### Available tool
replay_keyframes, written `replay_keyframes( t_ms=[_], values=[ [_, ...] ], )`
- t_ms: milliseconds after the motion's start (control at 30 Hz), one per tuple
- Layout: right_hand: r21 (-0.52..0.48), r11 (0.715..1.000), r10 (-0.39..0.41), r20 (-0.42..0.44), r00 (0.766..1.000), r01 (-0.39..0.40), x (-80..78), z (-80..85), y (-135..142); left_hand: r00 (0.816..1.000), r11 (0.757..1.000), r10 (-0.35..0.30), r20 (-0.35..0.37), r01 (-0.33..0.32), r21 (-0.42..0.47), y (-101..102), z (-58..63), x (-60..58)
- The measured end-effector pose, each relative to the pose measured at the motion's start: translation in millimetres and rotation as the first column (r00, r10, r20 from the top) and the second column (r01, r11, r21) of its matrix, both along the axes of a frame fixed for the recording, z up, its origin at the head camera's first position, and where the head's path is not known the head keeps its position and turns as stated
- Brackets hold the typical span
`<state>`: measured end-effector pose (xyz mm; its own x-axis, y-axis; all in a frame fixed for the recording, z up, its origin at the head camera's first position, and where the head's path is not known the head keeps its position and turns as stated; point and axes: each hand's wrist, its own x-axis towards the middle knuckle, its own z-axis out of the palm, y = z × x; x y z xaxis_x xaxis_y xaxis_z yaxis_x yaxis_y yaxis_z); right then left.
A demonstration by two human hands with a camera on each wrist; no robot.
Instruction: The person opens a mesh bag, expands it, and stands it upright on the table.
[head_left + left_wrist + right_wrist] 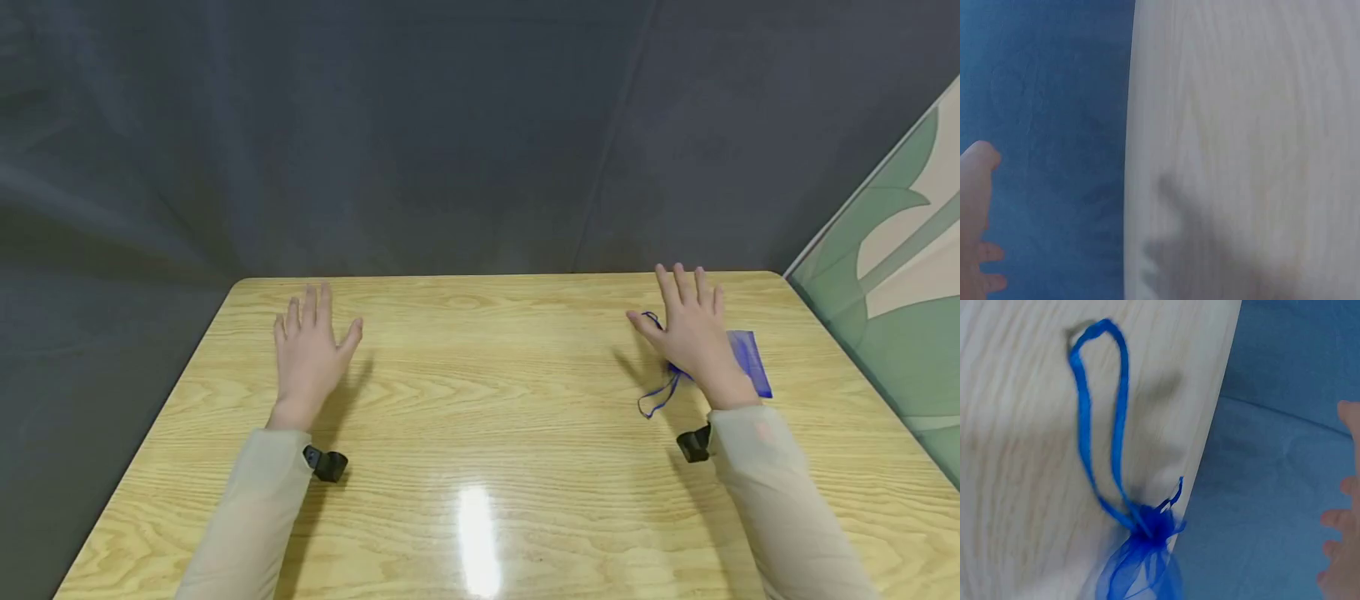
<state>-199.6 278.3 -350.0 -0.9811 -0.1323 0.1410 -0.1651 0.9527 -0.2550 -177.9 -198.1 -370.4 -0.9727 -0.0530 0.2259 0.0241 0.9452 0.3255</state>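
A blue sheer drawstring pouch (747, 364) lies on the right part of the wooden table (465, 375), partly hidden beneath my right hand (692, 333). Its ribbon loop (1085, 419) stretches across the wood in the right wrist view, and the gathered neck (1155, 528) is drawn together. My right hand hovers over the pouch with fingers spread, holding nothing. Over the table's left side, my left hand (306, 354) is held out with straight fingers and nothing in it. Its shadow falls on the wood beneath.
A dark cloth (420, 142) hangs behind the table and along its left side. At the right stands a panel with a green leaf pattern (900, 308). Small black cameras sit at the left wrist (327, 464) and the right wrist (693, 444).
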Motion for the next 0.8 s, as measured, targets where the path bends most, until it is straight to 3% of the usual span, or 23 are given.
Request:
replay_keyframes(
  t_ms=[167,300,500,800],
  values=[
    [-0.053,0.998,0.03,-0.033,0.999,-0.032,0.6,-5.5,8.6,0.998,0.985,-0.038,-0.043,0.044,0.164,9.4,-6.5,3.7],
    [-0.108,0.993,0.041,-0.014,0.999,-0.043,-0.5,-9.3,18.2,0.998,0.94,-0.07,0.005,0.064,0.335,17.9,-12.1,7.6],
    [-0.135,0.99,0.044,0.098,0.994,-0.031,2.1,-18.4,38.0,0.98,0.802,-0.158,0.124,0.054,0.595,29.4,-23.1,8.7],
    [-0.128,0.992,0.031,0.211,0.977,-0.004,5.8,-29.5,57.9,0.922,0.575,-0.314,0.228,-0.006,0.818,44.9,-38.2,11.2]
  ],
)
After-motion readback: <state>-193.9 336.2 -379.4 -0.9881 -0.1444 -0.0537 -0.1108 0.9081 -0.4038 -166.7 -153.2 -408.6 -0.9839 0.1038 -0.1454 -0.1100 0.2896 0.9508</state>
